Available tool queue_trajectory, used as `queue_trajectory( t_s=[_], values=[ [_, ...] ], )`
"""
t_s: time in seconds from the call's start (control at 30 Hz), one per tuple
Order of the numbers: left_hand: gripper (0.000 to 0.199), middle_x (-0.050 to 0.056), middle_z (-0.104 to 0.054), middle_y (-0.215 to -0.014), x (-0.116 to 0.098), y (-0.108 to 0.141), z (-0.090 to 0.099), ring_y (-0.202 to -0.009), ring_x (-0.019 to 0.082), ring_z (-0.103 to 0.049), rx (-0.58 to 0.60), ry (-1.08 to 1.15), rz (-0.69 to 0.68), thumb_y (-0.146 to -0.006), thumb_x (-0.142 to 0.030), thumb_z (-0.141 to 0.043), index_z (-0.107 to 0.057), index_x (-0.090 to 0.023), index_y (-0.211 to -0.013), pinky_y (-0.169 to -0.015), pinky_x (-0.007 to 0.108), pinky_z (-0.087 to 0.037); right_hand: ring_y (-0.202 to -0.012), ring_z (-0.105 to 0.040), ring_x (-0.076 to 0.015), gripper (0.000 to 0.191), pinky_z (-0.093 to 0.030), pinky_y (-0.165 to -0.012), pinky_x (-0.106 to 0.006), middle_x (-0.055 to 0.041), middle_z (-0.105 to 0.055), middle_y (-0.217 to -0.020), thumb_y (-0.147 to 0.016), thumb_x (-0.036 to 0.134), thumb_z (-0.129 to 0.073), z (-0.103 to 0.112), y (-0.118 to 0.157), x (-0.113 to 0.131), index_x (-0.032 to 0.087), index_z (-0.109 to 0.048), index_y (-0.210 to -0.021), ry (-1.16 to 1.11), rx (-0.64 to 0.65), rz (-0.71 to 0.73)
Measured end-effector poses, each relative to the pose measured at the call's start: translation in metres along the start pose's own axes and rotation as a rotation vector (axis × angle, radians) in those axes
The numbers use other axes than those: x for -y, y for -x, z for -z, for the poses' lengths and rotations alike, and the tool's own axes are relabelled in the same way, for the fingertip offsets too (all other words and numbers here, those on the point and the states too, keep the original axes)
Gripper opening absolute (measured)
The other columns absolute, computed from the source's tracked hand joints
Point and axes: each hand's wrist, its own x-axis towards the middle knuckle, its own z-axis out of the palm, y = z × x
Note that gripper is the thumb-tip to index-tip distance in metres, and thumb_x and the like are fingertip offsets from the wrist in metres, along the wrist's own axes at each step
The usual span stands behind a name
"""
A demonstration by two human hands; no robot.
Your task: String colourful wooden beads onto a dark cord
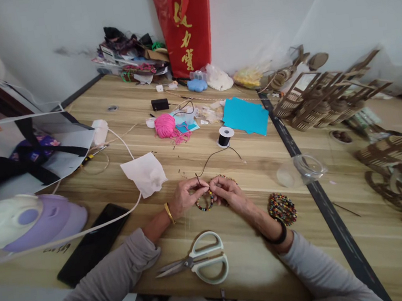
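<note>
Between my two hands hangs a beaded bracelet [205,207] of small multicoloured beads. My left hand [190,194] pinches a dark cord at the top of the bracelet, with a short cord end sticking up. My right hand [227,192] is closed on the bracelet's other side, its fingertips close to the left ones. A black cord [212,155] runs from near my left fingers to a spool of black cord [224,138] beyond them. More strung beads show partly behind my right hand. To its right lies a pile of beaded bracelets [282,208].
White-handled scissors [209,258] lie near the front edge. A black phone [93,242] and a white cable are at left. Beyond are pink yarn [164,125], blue sheets [245,116] and a white paper [144,173]. Clear plastic containers [300,170] and wooden racks stand at right.
</note>
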Motion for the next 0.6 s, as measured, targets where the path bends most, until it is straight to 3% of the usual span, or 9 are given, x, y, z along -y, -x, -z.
queue_trajectory(
  t_s=[0.3, 0.6],
  values=[
    [0.013, 0.004, -0.068, -0.074, -0.0009, 0.0018, -0.0004, -0.071, 0.013, -0.062, -0.027, 0.009, -0.032, -0.081, -0.023, -0.061, -0.066, -0.013, -0.076, -0.070, 0.023, -0.048, -0.049, -0.051, -0.0083, 0.031, -0.041, -0.045, -0.018, 0.0026, -0.055, -0.058, -0.076, 0.047, -0.065, -0.0031, 0.0004, -0.0011, 0.016, -0.056, -0.076, -0.019, -0.032, -0.019],
    [0.017, 0.005, -0.063, -0.076, 0.0000, 0.0014, -0.0005, -0.075, 0.015, -0.059, -0.027, 0.046, -0.143, -0.085, -0.026, -0.057, -0.061, -0.013, -0.074, -0.074, 0.027, -0.046, -0.050, -0.049, -0.0088, 0.017, -0.039, -0.045, -0.019, 0.0025, -0.052, -0.060, -0.076, 0.033, -0.058, -0.0022, 0.0028, -0.0009, 0.017, -0.052, -0.073, 0.098, -0.056, -0.032]
  ],
)
